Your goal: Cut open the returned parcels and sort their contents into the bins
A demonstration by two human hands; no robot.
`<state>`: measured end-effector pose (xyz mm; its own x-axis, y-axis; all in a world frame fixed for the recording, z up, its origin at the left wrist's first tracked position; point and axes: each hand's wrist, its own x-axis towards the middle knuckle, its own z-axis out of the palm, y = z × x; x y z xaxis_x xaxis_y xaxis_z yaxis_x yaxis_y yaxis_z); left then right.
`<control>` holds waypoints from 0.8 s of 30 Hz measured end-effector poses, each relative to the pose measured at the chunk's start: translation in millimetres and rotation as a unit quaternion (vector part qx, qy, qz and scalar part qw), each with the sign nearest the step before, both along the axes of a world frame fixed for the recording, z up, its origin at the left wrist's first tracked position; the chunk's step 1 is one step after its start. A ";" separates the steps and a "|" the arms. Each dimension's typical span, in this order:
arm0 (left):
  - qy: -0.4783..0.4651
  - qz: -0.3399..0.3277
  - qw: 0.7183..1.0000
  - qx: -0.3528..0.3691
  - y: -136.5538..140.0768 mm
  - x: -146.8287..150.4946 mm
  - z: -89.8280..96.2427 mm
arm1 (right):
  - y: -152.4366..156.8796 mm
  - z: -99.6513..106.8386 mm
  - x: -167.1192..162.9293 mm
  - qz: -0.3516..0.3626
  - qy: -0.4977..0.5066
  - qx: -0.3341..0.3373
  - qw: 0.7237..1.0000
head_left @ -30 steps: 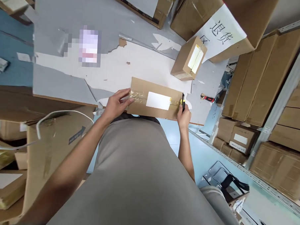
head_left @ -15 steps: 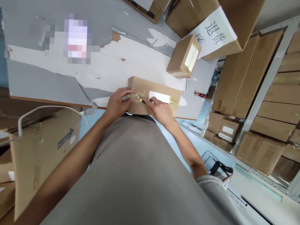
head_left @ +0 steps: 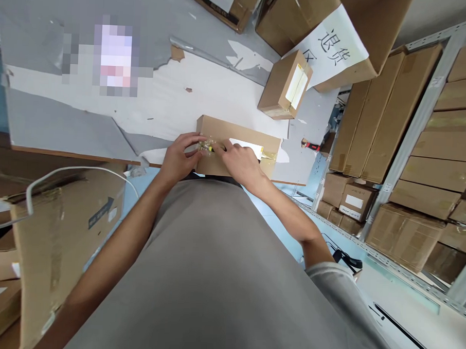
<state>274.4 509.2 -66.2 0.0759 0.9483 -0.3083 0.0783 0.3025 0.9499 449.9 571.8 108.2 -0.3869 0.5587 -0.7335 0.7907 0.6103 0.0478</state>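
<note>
A long brown cardboard box lies at the table's near edge, with a white label on its top face. Crumpled clear packing tape bunches up at the box's left end. My left hand grips that end, thumb and forefinger on either side of the tape. In my right hand is a small utility knife, its yellow tip pointing left at the tape. Most of the knife is hidden under my fingers, and its blade cannot be made out.
A smaller taped box stands farther back on the worn grey-and-white table. A red-and-black cutter lies near the right edge. A large open carton stands behind. Shelves of boxes line the right side.
My right hand has moved left along the box, bringing the knife tip farther into the tape. My left hand stays at the box's left end. The whole view has shifted slightly.
</note>
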 end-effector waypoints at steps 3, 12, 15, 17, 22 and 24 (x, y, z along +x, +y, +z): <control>0.014 -0.002 1.000 -0.015 0.9 -1.5 2.0 | 1.7 -3.0 -1.4 -0.007 0.003 0.010 1.000; 0.053 0.023 0.998 -0.015 -1.6 -1.8 3.7 | -4.9 18.7 116.9 -0.089 -0.069 0.037 0.993; 0.069 0.043 0.997 -0.013 0.4 -0.2 3.8 | -3.4 27.5 183.6 -0.153 -0.124 0.056 0.979; 0.077 0.056 0.995 -0.011 2.4 1.1 4.6 | -4.1 32.1 217.2 -0.172 -0.139 0.056 0.974; 0.095 0.077 0.992 -0.038 5.9 4.4 8.9 | -11.0 29.1 221.4 -0.169 -0.011 0.066 0.983; 0.099 0.077 0.991 -0.043 6.0 5.1 10.1 | -11.4 16.1 196.2 -0.151 0.071 0.039 0.985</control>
<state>279.5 515.2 -56.1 -0.1382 0.9136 -0.3823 0.2069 0.4041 0.8910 646.1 560.4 124.3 -0.2907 0.7169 -0.6337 0.9376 0.3455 -0.0392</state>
